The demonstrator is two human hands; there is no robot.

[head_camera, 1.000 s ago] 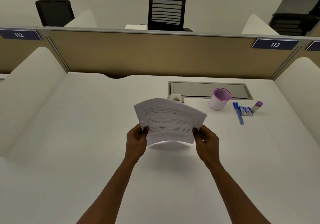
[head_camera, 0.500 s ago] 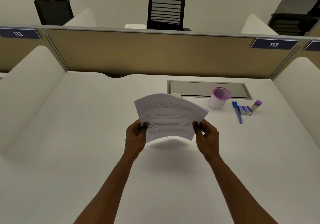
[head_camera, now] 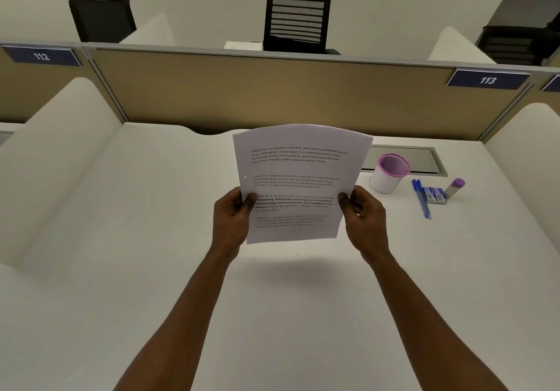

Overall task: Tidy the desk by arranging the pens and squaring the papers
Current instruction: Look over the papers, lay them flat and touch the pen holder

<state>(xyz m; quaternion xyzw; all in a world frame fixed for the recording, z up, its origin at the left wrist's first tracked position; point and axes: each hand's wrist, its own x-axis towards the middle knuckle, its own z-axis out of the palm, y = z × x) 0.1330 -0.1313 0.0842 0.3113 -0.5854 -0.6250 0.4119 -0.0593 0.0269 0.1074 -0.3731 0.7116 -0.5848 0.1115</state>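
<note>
- My left hand [head_camera: 231, 219] pinches the left edge of the papers [head_camera: 298, 178], thumb on the printed face and fingers behind.
- The papers hang upright above the middle of the counter [head_camera: 121, 269], clear of it, a shadow below them. They are a thin sheaf, so I judge them light and floppy; the top edge already bows. They would slide against each other easily and crease if squeezed. The side edges low down, where I have them, look like the best hold for tapping the bottom edge square.
- My right hand [head_camera: 365, 219] pinches the right edge the same way, level with the left.
- At 2 o'clock from the papers stands the cup [head_camera: 388, 175], white with a pink rim. Upright, mouth open; I see nothing in it, though its bottom is not fully visible.
- Right of the cup lie the pens [head_camera: 421, 198], blue, side by side and not yet in it.
- Just beside them sits a small box [head_camera: 435, 195], then a tube [head_camera: 454, 187] with a purple cap.
</note>
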